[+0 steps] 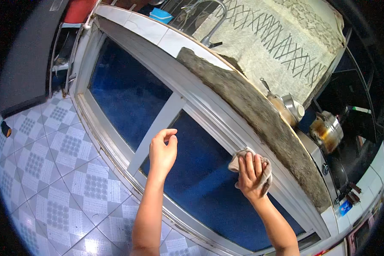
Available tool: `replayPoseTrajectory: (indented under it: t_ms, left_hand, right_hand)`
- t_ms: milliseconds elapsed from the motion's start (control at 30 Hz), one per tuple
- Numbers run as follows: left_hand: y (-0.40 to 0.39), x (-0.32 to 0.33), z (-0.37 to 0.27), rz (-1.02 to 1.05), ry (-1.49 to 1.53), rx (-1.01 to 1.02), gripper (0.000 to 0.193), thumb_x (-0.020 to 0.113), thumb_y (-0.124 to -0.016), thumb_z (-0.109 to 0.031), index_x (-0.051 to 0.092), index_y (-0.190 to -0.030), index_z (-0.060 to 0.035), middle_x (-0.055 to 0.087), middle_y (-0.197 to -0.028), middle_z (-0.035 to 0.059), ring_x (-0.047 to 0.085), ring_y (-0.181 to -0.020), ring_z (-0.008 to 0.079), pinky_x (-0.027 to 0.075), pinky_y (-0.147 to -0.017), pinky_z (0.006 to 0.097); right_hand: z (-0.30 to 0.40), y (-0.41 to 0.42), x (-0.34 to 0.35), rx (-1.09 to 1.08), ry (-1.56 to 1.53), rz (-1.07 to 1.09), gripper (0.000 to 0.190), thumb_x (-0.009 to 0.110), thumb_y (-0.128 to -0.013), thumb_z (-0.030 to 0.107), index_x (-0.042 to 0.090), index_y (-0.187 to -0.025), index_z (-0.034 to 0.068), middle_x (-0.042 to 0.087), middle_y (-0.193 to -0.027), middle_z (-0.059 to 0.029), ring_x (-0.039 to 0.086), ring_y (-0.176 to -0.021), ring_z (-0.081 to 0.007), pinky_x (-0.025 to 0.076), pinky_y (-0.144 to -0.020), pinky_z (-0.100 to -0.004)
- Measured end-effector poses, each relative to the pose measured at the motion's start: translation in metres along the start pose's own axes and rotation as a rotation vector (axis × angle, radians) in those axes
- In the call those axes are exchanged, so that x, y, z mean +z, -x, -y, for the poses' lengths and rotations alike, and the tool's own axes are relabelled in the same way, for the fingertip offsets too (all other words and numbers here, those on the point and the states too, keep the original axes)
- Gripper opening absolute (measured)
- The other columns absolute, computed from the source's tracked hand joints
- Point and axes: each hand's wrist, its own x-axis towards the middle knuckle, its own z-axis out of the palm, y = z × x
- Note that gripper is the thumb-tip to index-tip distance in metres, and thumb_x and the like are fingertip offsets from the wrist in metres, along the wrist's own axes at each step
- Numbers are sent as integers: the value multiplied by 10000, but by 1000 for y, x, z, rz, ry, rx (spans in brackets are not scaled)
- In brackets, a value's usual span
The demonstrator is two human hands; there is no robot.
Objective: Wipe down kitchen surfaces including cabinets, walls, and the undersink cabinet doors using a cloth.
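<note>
My right hand (252, 176) presses a crumpled greyish cloth (266, 174) against the upper part of a sliding cabinet door, where the dark blue panel (195, 192) meets the white frame (208, 126). The cloth shows on both sides of the spread fingers. Holding nothing, my left hand (164, 148) hovers before the upright white door stile (160, 128), its fingers loosely curled and the thumb a little apart from them. Whether it touches the door I cannot tell. A second blue panel (128, 86) lies left of that stile.
Above the doors runs a counter edge with white tiles (176, 41) and a rough bare cement strip (243, 102). On top are a faucet (222, 19), a blue plastic container (161, 15), a patterned cloth (262, 41) and metal pots (327, 129) by a stove. Patterned floor tiles (59, 166) spread below.
</note>
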Motion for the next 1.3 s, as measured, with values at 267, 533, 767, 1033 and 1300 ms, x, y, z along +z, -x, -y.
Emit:
replayPoseTrajectory:
  t_ms: [267, 533, 767, 1033, 1300]
  left_hand:
    - [-10, -24, 12, -50, 3, -36, 183, 554, -829, -61, 650, -972, 2, 675, -935, 146, 649, -878, 230, 488, -812, 327]
    - [-13, -23, 10, -76, -14, 7, 182, 548, -828, -68, 652, -960, 4, 676, -924, 150, 651, -865, 243, 490, -805, 329]
    - [-5, -11, 5, -75, -2, 10, 187, 553, -827, -84, 655, -961, -4, 679, -915, 152, 653, -868, 248, 491, -807, 338]
    - [-1, 0, -4, -31, 8, 17, 172, 562, -821, -74, 650, -954, -12, 671, -920, 142, 645, -884, 241, 488, -815, 339]
    - [4, 0, -19, -12, -68, 76, 190, 559, -827, -49, 655, -981, 3, 680, -909, 112, 634, -849, 172, 481, -800, 294]
  right_hand:
    - [50, -120, 57, -121, -306, -168, 438, 588, -718, 36, 590, -1154, -3, 488, -1306, -119, 475, -1188, -303, 410, -953, -450]
    - [73, -174, 76, -150, -371, -97, 517, 549, -754, 106, 499, -1257, -1, 414, -1381, -128, 403, -1263, -321, 314, -1046, -467]
    - [36, -96, 47, -181, -303, -104, 494, 577, -707, 76, 569, -1200, 46, 510, -1294, -91, 495, -1175, -292, 418, -957, -443]
    - [39, -119, 54, -188, -371, -107, 509, 574, -704, 82, 552, -1208, 17, 486, -1326, -117, 454, -1229, -302, 365, -1010, -462]
    - [49, -139, 68, -171, -409, -63, 490, 523, -759, 100, 519, -1245, 39, 435, -1371, -114, 404, -1276, -292, 350, -1024, -459]
